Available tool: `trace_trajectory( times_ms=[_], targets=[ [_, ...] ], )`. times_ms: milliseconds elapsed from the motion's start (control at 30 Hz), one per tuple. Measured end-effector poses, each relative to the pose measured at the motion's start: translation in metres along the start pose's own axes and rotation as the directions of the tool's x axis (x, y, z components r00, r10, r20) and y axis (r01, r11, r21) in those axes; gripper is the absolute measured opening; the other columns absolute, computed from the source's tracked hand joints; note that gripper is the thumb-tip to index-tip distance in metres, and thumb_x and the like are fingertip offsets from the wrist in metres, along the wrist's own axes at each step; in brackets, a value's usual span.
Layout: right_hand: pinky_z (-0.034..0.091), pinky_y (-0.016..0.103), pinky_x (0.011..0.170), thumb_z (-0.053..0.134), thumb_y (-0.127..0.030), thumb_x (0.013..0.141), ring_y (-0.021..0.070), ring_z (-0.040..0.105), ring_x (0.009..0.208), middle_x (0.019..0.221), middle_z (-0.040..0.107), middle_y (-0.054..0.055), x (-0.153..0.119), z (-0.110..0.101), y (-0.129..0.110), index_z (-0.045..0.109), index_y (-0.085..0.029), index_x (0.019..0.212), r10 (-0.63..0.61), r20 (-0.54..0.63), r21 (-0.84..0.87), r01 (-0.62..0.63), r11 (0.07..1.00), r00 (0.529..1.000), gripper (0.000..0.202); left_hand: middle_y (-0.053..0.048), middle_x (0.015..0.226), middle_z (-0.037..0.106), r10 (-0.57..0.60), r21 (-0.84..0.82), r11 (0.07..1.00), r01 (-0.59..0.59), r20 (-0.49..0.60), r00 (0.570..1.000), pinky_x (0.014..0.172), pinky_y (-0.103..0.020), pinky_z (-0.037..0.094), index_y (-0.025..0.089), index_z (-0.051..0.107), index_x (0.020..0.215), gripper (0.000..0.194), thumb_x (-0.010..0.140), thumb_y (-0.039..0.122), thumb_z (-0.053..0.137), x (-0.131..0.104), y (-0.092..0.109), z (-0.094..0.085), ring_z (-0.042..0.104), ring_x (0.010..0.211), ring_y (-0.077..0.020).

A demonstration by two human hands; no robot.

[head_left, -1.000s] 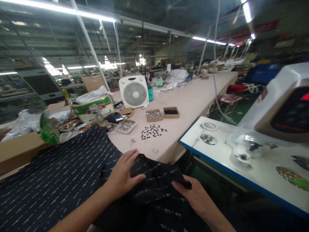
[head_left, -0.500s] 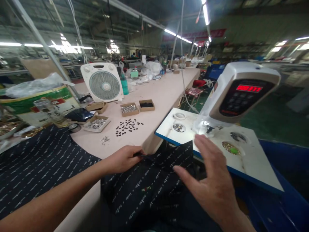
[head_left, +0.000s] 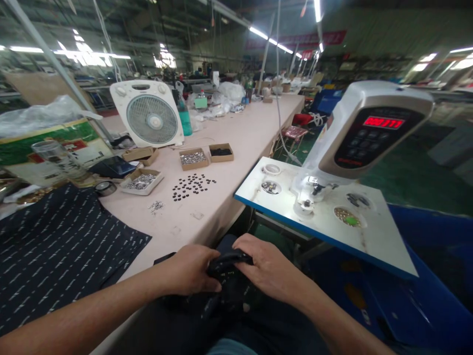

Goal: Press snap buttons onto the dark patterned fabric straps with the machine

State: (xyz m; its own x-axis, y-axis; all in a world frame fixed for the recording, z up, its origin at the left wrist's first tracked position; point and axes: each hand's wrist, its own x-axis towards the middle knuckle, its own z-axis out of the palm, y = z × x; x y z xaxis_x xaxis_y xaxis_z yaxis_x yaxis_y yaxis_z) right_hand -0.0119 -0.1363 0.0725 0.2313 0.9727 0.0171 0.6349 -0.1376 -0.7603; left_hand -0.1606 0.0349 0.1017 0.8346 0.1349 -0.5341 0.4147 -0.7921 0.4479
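Observation:
A dark printed fabric piece (head_left: 234, 283) is bunched up low in front of me, over my lap. My left hand (head_left: 194, 268) is closed on its left side, thumb and fingers pinching the folded edge. On the other side my right hand (head_left: 264, 264) grips the same edge, a short gap from the left hand. The lower part of the cloth blends into dark clothing. To the right stands a white snap press machine (head_left: 369, 133) with a red lit display, set on a white board (head_left: 269, 207) with a blue edge. Neither hand touches it.
On the table (head_left: 229, 192) lie scattered black snap parts (head_left: 192, 186), a box of silver parts (head_left: 142, 181), two small cardboard boxes and a box fan (head_left: 151, 116). More printed fabric (head_left: 62, 251) covers the left. Cups of parts (head_left: 347, 217) sit in the board.
My right hand has come away from the press, moved left and taken hold of the fabric. The fabric has been drawn down and bunched toward me, with my left hand still on it.

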Motion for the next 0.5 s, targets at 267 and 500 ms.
trace_trajectory(
  times_ms=[267,500],
  targets=[
    [0.037,0.025,0.072,0.057,-0.033,0.098,0.0141,0.06,0.083,0.088,0.066,-0.001,-0.004,-0.012,-0.012,0.062,-0.02,0.094,0.136,-0.016,0.07,-0.135,0.988,0.991,0.015,0.0,0.09,0.069,0.282,-0.124,0.949,-0.292,-0.091,0.955,0.073,-0.025,0.042,0.019,0.065,0.092,0.011,0.083,0.024,0.062,0.013,-0.002,-0.015,0.062,0.083,-0.0171],
    [0.037,0.025,0.07,0.062,-0.03,0.093,0.0162,0.061,0.081,0.089,0.069,0.002,-0.008,-0.019,-0.007,0.067,-0.018,0.088,0.162,0.042,0.023,-0.164,0.986,0.986,0.014,0.0,0.09,0.067,0.307,-0.312,0.899,-0.308,-0.053,0.95,0.071,-0.024,0.044,0.017,0.065,0.097,0.017,0.086,0.029,0.063,0.021,0.003,-0.016,0.061,0.081,-0.0167]
  ],
)
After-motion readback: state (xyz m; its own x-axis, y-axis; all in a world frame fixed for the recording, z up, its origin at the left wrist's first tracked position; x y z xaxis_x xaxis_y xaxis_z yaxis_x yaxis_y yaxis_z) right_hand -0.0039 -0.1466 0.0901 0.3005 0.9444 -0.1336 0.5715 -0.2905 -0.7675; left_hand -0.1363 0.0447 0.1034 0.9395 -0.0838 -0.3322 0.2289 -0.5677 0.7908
